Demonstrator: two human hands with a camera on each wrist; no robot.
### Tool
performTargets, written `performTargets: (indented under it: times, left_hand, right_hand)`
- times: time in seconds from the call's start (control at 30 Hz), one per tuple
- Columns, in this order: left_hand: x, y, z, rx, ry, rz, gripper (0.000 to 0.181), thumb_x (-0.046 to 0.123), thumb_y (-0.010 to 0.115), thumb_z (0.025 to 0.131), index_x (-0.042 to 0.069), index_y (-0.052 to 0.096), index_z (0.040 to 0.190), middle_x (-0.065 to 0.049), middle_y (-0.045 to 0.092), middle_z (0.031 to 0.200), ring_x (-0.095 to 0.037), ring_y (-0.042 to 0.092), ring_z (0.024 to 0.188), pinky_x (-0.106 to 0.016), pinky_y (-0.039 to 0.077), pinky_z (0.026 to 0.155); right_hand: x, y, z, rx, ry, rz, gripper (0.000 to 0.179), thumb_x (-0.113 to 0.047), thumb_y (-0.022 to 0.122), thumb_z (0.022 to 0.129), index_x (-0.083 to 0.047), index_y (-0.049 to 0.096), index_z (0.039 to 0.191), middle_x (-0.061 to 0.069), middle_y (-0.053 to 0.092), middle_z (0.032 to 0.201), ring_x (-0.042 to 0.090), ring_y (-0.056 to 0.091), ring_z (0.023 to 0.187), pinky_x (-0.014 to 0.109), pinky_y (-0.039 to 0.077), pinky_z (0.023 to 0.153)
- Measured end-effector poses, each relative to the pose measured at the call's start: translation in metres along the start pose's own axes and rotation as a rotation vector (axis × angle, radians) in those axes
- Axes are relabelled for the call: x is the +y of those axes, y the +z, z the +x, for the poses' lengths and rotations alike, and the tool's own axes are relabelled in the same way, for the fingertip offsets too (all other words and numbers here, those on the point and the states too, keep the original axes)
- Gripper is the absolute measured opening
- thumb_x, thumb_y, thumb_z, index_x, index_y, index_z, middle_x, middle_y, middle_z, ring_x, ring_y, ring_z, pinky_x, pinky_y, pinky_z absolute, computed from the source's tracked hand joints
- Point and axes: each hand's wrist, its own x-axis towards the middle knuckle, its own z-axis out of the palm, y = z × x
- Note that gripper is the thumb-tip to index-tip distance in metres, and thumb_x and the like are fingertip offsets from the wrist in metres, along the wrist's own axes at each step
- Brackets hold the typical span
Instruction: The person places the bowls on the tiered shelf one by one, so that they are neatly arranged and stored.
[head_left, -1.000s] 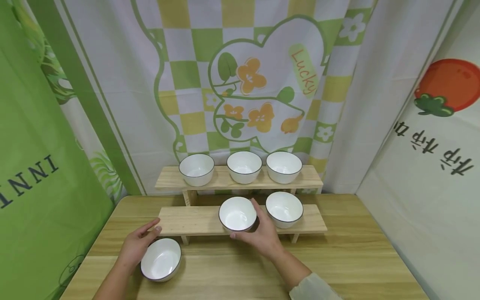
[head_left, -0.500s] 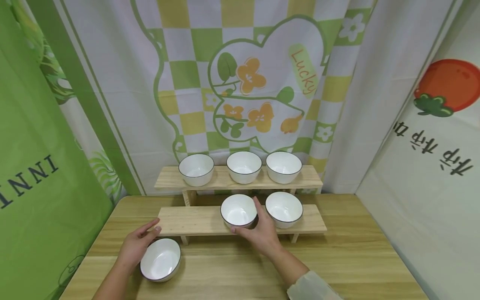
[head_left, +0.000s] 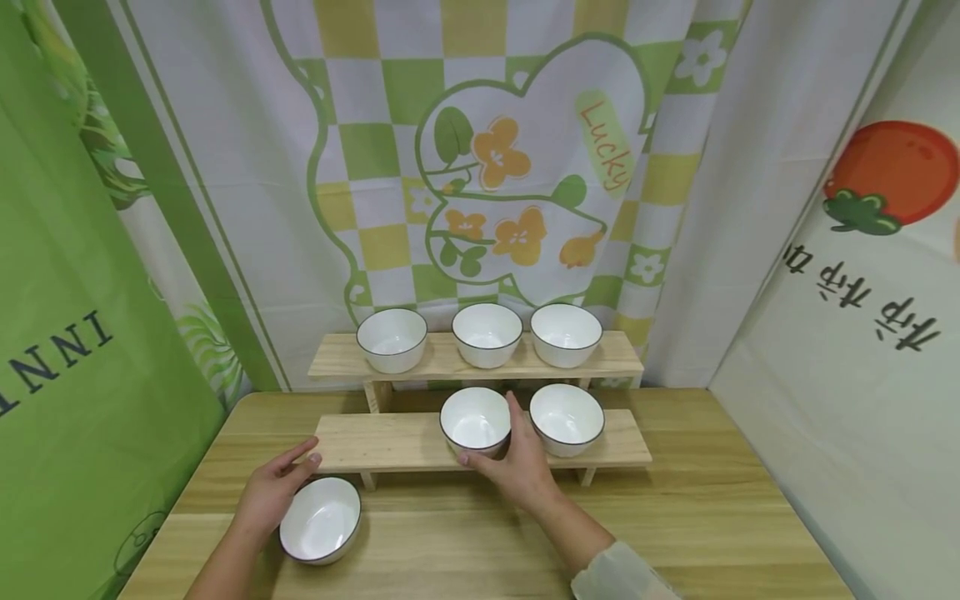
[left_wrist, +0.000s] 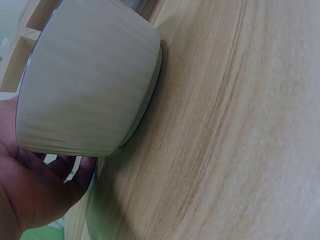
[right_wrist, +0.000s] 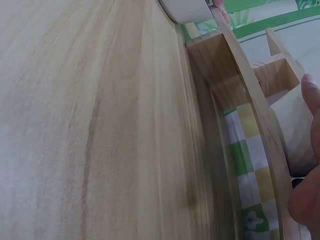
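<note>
A white bowl with a dark rim sits upright on the lower shelf, and my right hand holds it from the right side. The thumb is at the bowl's front and the index finger runs along its right side; the other fingers are mostly hidden. A similar bowl stands on the table at the left, below the shelf's end. Beside it, my left hand has its thumb and index finger extended above the rim. In the left wrist view the loosely bent fingers lie close against this bowl's outer wall.
Another bowl stands right of my right hand on the lower shelf. Three matching bowls, including the middle one, line the upper shelf. The wooden table lies before a patterned curtain.
My right hand has moved the bowl it holds slightly back on the lower shelf, and the bowl now sits level. The left hand and its bowl have stayed put.
</note>
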Motion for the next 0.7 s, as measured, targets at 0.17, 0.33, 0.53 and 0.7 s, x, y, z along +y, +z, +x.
performTargets:
  times: [0.17, 0.33, 0.53, 0.7]
  left_hand:
    - [0.001, 0.000, 0.000, -0.003, 0.003, -0.013, 0.071, 0.058, 0.071, 0.093, 0.016, 0.057, 0.150, -0.009, 0.072, 0.124, -0.007, 0.066, 0.104, -0.017, 0.051, 0.085]
    - [0.001, 0.001, 0.001, -0.002, 0.017, -0.003, 0.071, 0.058, 0.070, 0.094, 0.017, 0.057, 0.151, -0.009, 0.073, 0.122, -0.007, 0.066, 0.104, -0.017, 0.050, 0.086]
    - [0.000, 0.001, 0.001, 0.000, 0.013, -0.004, 0.071, 0.058, 0.070, 0.094, 0.017, 0.056, 0.151, -0.008, 0.073, 0.122, -0.005, 0.066, 0.103, -0.017, 0.050, 0.086]
    - [0.000, 0.001, 0.000, 0.002, 0.008, 0.006, 0.072, 0.059, 0.069, 0.094, 0.017, 0.055, 0.151, -0.008, 0.073, 0.123, -0.005, 0.065, 0.104, -0.016, 0.050, 0.085]
  right_hand:
    - [0.003, -0.003, -0.007, -0.015, -0.011, -0.017, 0.133, -0.053, 0.095, 0.069, -0.010, 0.016, 0.166, 0.021, 0.030, 0.165, 0.040, 0.029, 0.152, 0.055, 0.030, 0.120]
    - [0.007, -0.008, -0.019, -0.033, -0.013, -0.012, 0.132, -0.055, 0.094, 0.069, -0.013, 0.015, 0.167, 0.018, 0.023, 0.169, 0.040, 0.025, 0.153, 0.056, 0.031, 0.119]
    - [0.008, -0.015, -0.031, -0.052, -0.017, 0.033, 0.128, -0.046, 0.096, 0.071, -0.014, 0.018, 0.167, 0.013, 0.022, 0.170, 0.035, 0.032, 0.151, 0.049, 0.034, 0.118]
    - [0.010, -0.019, -0.037, -0.039, -0.054, 0.108, 0.124, -0.039, 0.099, 0.068, -0.016, 0.026, 0.165, 0.009, 0.033, 0.166, 0.028, 0.035, 0.151, 0.039, 0.035, 0.118]
